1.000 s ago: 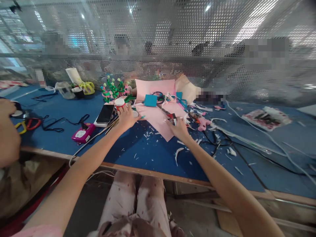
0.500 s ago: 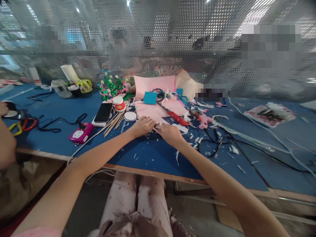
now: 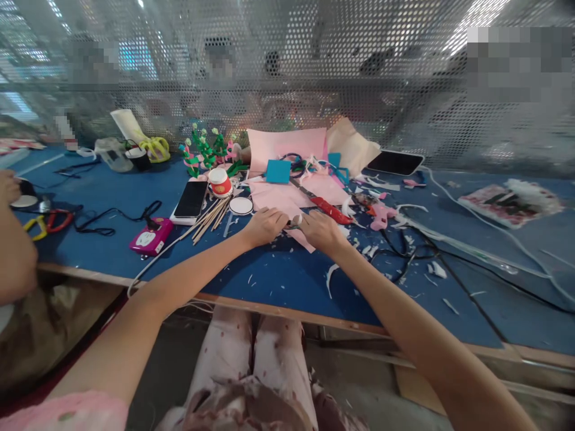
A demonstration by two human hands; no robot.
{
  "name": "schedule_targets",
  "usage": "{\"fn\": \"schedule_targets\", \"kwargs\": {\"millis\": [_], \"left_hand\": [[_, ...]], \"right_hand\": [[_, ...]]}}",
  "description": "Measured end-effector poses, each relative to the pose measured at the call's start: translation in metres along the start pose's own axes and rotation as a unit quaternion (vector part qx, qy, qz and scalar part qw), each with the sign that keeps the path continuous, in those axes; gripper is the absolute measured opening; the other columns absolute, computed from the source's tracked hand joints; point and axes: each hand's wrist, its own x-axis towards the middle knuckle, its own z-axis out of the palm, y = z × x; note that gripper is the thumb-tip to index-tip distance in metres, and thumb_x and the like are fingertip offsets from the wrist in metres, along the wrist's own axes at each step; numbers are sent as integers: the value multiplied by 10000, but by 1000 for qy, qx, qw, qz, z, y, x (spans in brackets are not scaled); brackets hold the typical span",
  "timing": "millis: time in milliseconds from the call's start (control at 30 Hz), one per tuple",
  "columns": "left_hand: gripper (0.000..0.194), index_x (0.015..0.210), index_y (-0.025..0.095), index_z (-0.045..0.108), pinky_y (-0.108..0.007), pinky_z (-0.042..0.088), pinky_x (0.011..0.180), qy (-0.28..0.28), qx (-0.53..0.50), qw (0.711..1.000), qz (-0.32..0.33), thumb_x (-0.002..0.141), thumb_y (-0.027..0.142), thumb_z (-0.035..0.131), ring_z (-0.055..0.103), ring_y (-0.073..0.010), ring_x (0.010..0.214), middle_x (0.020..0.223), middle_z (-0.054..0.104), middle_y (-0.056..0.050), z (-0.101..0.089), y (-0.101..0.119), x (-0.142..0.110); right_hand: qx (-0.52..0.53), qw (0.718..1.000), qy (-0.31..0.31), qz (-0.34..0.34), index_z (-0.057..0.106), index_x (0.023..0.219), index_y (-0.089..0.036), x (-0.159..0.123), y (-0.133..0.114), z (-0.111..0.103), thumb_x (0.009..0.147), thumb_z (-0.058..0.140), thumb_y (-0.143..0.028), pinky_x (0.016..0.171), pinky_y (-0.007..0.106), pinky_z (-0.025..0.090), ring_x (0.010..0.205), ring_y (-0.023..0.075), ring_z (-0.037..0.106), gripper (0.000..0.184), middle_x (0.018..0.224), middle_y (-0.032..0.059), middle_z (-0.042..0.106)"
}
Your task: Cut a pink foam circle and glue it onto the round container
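Observation:
Over the pink paper sheet [image 3: 302, 240], my left hand [image 3: 268, 226] and my right hand [image 3: 318, 230] are close together. The fingers of both are curled shut around a small dark and whitish piece [image 3: 293, 223] in the gap between them. Most of it is hidden, so its kind does not show. Just beyond my right hand lies a tool with a red handle [image 3: 330, 209] and a long dark blade. A white disc [image 3: 241, 206] and thin wooden sticks [image 3: 214, 219] are left of my left hand, near a red and white paper cup [image 3: 220, 183].
A phone [image 3: 191, 199] and a magenta power socket block [image 3: 151, 237] lie at left. A pink glue gun [image 3: 382, 215], cables and white scraps spread over the right. Green craft plants [image 3: 204, 152] stand at the back, beside a blue square [image 3: 278, 172]. Another person's arm [image 3: 15, 239] reaches in from the left.
My hands were apart, the left by the cup and the right by the red-handled tool. They have come together over the pink paper and closed on a small piece.

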Motion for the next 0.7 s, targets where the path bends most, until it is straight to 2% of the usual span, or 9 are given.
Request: {"fn": "schedule_targets", "kwargs": {"millis": [133, 167, 200, 300, 333, 400, 533, 633, 700], "left_hand": [[343, 833, 145, 580, -323, 361, 638, 31, -24, 999, -12, 960, 273, 289, 580, -203, 737, 714, 625, -87, 3, -2, -6], [330, 831, 147, 578, -324, 366, 639, 42, -32, 998, -33, 954, 262, 295, 580, -206, 726, 708, 624, -87, 4, -5, -10], [314, 830, 148, 576, -326, 372, 640, 55, -39, 996, -60, 947, 252, 304, 580, -210, 713, 703, 623, -87, 5, -10, -14], [280, 879, 127, 567, -328, 393, 633, 125, -31, 963, -238, 919, 178, 294, 586, -222, 704, 750, 638, -116, 9, -28, -26], [261, 893, 129, 561, -327, 407, 652, 136, -31, 955, -261, 917, 187, 308, 596, -226, 735, 772, 642, -120, 10, -32, -28], [249, 884, 139, 546, -324, 431, 672, 144, -41, 953, -264, 917, 189, 304, 604, -225, 754, 758, 637, -113, 15, -35, -28], [260, 927, 142, 520, -330, 469, 698, 149, -75, 959, -228, 936, 212, 270, 612, -224, 808, 819, 638, -126, 24, -29, -19], [272, 980, 132, 501, -357, 488, 734, 163, -76, 943, -279, 943, 254, 260, 616, -236, 843, 854, 629, -146, 24, -38, -20], [278, 1033, 130, 488, -398, 479, 844, 183, -83, 926, -321, 939, 294, 284, 609, -257, 955, 917, 622, -162, 22, -54, -24]], "right_hand": [[4, 999, 32, 31, 649, 808, -137, -2, 0, 5, 949, 324, -138, 577, 313, 285, 674, 199, 490, 354, 675, 106, 592], [10, 998, 31, 47, 647, 794, -140, -5, 6, 6, 951, 326, -156, 577, 314, 290, 676, 201, 498, 357, 675, 108, 595], [17, 997, 28, 72, 643, 786, -142, -10, 14, 7, 947, 342, -176, 582, 313, 300, 683, 204, 509, 343, 679, 111, 600], [11, 973, 64, 223, 634, 863, -136, -30, 51, 10, 932, 360, -212, 592, 317, 339, 689, 225, 539, 293, 725, 122, 627], [4, 965, 72, 250, 624, 860, -121, -36, 62, 11, 933, 360, -245, 592, 327, 350, 693, 244, 547, 300, 713, 136, 621], [13, 954, 96, 285, 598, 853, -124, -43, 77, 13, 930, 365, -285, 615, 345, 386, 726, 270, 564, 293, 714, 148, 614], [75, 939, 158, 298, 558, 919, -131, -34, 71, 22, 931, 344, -308, 721, 418, 450, 833, 309, 578, 278, 814, 179, 616], [112, 930, 191, 294, 525, 1017, -114, -26, 60, 29, 936, 301, -305, 802, 474, 452, 916, 318, 563, 305, 939, 210, 596], [140, 930, 183, 288, 515, 1016, -121, -26, 58, 31, 934, 289, -297, 807, 476, 455, 920, 317, 573, 298, 945, 210, 595]]}}
